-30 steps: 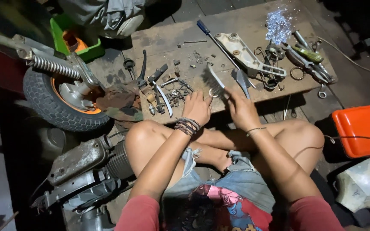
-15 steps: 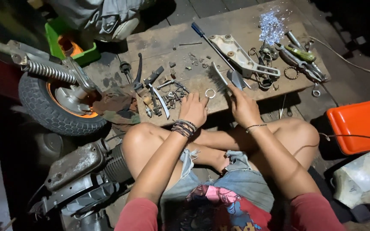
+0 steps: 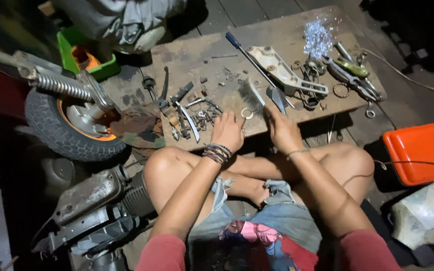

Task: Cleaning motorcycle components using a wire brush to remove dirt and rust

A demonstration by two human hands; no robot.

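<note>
Steel wire brush with a pale handle (image 3: 253, 95) is gripped in the person's right hand (image 3: 283, 131), fingers closed round the handle, bristles on a small metal ring (image 3: 246, 113). Left hand (image 3: 228, 130) pinches that ring between fingertips at the near edge of the worn wooden board (image 3: 197, 52).

Risks, as judged:
- Ring is small and sits close to the board edge; a hard stroke could flick it off into the dark floor gap.
- Bristles work right beside the left fingertips; a slip could scrape skin.
- Loose screws and bits (image 3: 202, 113) lie just beside the left hand and could get swept off.

Vs earlier frames: hands and brush hold approx. the same spot; ring now lies under the bristles, no longer left of them.
</note>
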